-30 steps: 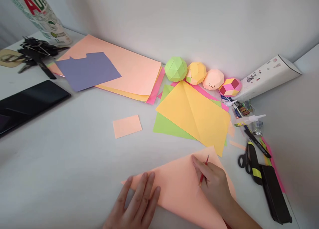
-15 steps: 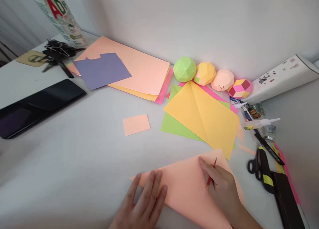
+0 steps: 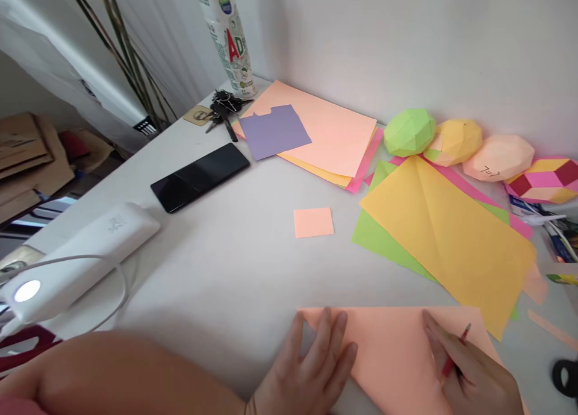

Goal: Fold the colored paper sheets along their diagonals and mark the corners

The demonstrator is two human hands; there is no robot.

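Flat peach paper (image 3: 388,349) (tilted red pen (image 3: 448,365))

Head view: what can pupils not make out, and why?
Head view:
Peach sheet: partly hidden by left hand and right hand, cut by bottom edge.
Green sheet: partly hidden under yellow sheet.
Bottle: cut by top edge; tiny print unreadable.
Patterned ball: cut by right edge.

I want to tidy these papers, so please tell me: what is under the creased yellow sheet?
Green paper and pink paper stick out from under the creased yellow sheet. Their middles, and anything else lying there, are covered.
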